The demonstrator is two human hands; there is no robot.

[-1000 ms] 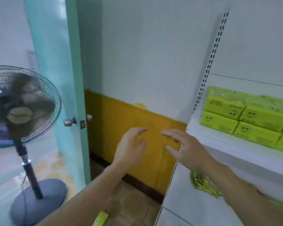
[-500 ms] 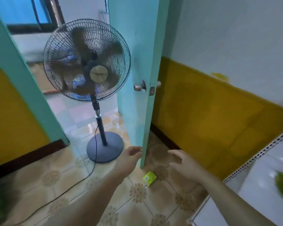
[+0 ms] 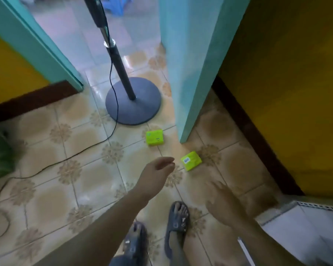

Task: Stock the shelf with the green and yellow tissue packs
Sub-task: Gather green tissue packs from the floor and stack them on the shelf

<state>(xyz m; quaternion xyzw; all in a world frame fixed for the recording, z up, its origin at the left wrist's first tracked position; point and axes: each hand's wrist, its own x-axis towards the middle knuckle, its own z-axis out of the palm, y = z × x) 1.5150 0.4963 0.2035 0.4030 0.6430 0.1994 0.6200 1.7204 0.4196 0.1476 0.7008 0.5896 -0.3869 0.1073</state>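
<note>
On beige patterned floor tiles (image 3: 85,181), off the bottom corner of a teal door (image 3: 192,73): lime-green plastic-wrapped face-printed tissue pack (image 3: 155,138) and, nearer, matching barcode-up tissue pack (image 3: 191,160). Likely light, soft, slightly slippery; best pinched across the narrow sides. Both empty: left hand (image 3: 158,173) loosely curled, right hand (image 3: 222,200) spread, blurred.

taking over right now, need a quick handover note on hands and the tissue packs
Left hand: open, empty, over the floor near the packs.
Right hand: open, fingers spread, empty, blurred.
Face-up pack: on the floor beside the fan base.
Barcode-up pack: on the floor by the bottom corner of the door.
Done: neither lifted. Left: pick up both, put them on the shelf.
</note>
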